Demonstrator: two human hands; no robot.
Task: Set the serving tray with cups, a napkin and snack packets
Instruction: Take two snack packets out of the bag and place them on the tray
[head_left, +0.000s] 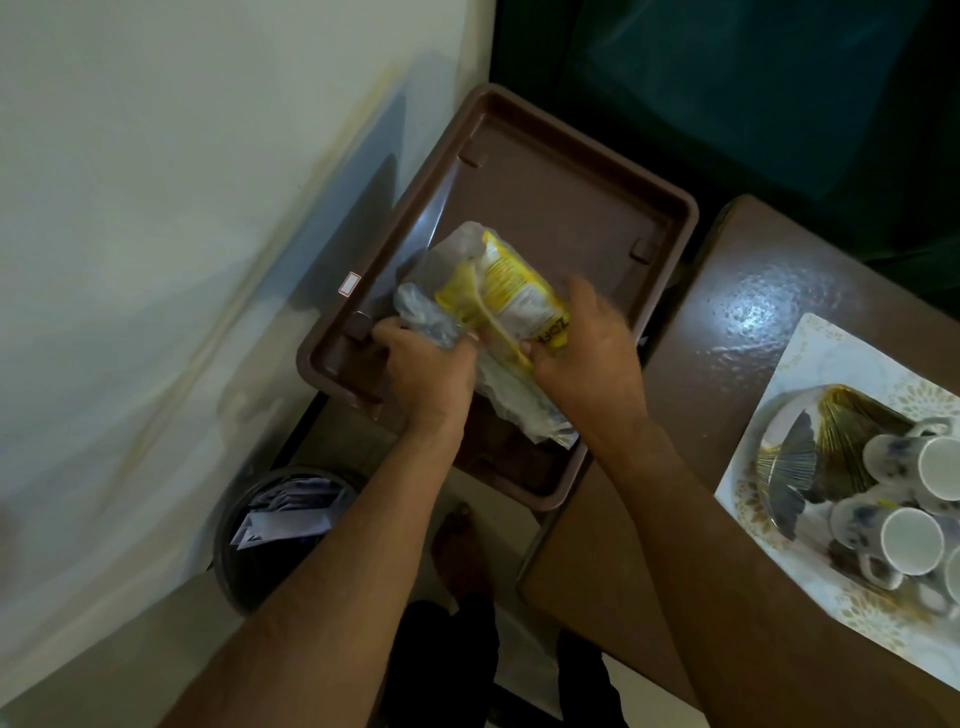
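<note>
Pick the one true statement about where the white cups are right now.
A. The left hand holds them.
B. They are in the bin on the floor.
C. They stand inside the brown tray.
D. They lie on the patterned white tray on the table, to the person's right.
D: the white cups lie on the patterned white tray on the table, while both hands hold a yellow snack packet over the brown tray.

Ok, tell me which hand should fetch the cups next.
Right, probably. The right hand is on the side of the white tray where the cups lie. The left hand grips the clear bag holding the yellow packet over the brown tray, farther away.
</note>
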